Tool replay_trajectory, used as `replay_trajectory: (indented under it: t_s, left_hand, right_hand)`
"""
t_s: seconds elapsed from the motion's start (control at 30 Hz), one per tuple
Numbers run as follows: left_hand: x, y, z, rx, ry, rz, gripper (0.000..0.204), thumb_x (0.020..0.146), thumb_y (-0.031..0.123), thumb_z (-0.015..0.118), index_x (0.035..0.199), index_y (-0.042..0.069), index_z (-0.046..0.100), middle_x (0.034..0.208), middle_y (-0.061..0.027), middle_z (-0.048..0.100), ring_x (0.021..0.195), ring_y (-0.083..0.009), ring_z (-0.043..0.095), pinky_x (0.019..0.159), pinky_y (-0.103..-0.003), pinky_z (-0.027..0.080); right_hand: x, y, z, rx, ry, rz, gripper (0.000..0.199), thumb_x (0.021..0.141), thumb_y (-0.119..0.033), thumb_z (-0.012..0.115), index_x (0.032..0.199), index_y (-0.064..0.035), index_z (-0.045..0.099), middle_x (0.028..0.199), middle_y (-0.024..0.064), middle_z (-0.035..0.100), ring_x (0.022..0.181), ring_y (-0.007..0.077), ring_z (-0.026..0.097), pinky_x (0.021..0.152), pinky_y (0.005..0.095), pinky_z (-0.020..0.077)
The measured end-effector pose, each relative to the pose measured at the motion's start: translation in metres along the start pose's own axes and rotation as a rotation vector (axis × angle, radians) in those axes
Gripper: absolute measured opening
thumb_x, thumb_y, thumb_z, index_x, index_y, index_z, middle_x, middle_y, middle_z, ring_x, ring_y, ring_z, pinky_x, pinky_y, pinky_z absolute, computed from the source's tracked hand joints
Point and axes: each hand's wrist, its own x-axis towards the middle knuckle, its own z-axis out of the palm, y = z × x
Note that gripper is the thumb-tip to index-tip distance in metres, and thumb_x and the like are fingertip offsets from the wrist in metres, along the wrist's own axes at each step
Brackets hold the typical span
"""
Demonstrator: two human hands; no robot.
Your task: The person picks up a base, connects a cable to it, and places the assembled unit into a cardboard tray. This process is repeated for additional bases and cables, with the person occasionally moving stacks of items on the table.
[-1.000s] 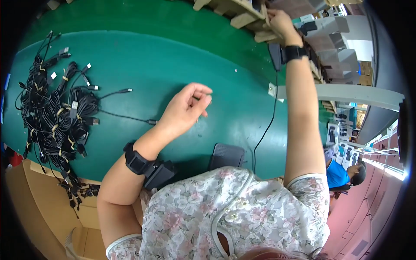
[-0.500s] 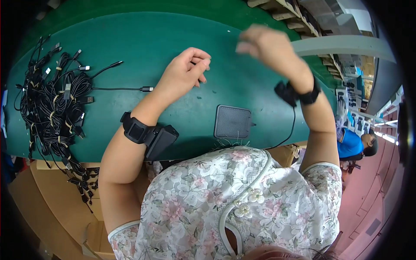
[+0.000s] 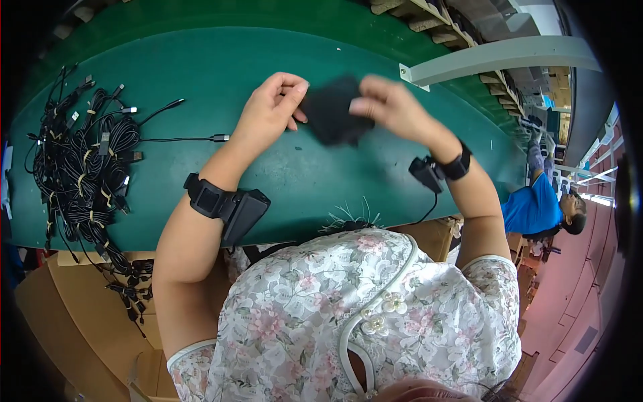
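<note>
Both hands have come together since a moment ago, right arm down from the far shelf, and now I've got a dark, soft black pouch [image 3: 335, 110] pinched between them above the green surface [image 3: 201, 60]. Left hand [image 3: 271, 107] closed on its left edge, right hand [image 3: 385, 104] on its right. Best kept taut, fingertip grips even. Cardboard boxes [image 3: 74, 315] sit brown under the near edge; bundled black cables [image 3: 80, 167] far left; one loose cable [image 3: 181, 139].

Green worktable [image 3: 201, 60]. Heap of bundled black cables [image 3: 80, 174] at left edge, one loose cable [image 3: 181, 139] stretched beside it. Cardboard boxes [image 3: 74, 315] below table. Person in blue shirt [image 3: 532, 208] seated far right.
</note>
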Motion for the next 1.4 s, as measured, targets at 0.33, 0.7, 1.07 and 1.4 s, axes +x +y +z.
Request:
replay_trajectory:
  t_s: [0.33,0.7,1.07,1.4]
  left_hand:
    - [0.001,0.001,0.006,0.006,-0.050,-0.048,0.024,0.094,0.024,0.049,0.104,0.002,0.052,0.088,-0.0076,0.058,0.068,-0.0104,0.057,0.056,-0.023,0.047]
    - [-0.011,0.008,0.016,0.045,-0.050,-0.088,0.023,0.095,0.023,0.049,0.105,0.004,0.052,0.089,-0.0062,0.058,0.069,-0.0092,0.056,0.058,-0.023,0.048]
    - [-0.012,-0.002,0.022,0.279,0.014,0.128,0.018,0.091,0.020,0.053,0.095,0.003,0.054,0.083,-0.0083,0.060,0.067,-0.0150,0.058,0.059,-0.029,0.049]
    - [0.030,-0.072,0.055,-0.129,-0.103,0.326,0.014,0.085,0.018,0.055,0.087,0.004,0.056,0.089,-0.0151,0.060,0.084,-0.0306,0.058,0.073,-0.039,0.047]
  right_hand:
    - [0.166,0.042,-0.111,0.223,0.797,0.215,0.027,0.087,-0.025,0.061,0.087,0.0016,0.058,0.060,0.0105,0.053,0.064,0.0208,0.058,0.059,0.0380,0.0459]
    - [0.217,0.135,-0.194,0.306,0.390,0.110,0.040,0.084,-0.029,0.063,0.097,0.0089,0.061,0.089,0.0255,0.064,0.082,0.0380,0.061,0.071,0.0412,0.0461]
    - [0.225,-0.015,-0.038,-0.565,0.537,-0.349,0.019,0.084,-0.021,0.062,0.096,-0.0056,0.062,0.089,0.0106,0.061,0.082,0.0268,0.059,0.069,0.0342,0.0476]
    - [0.198,-0.200,0.129,-0.081,-0.158,-0.975,0.024,0.079,-0.016,0.065,0.101,-0.0057,0.059,0.098,0.0093,0.059,0.096,0.0284,0.055,0.083,0.0365,0.0461]
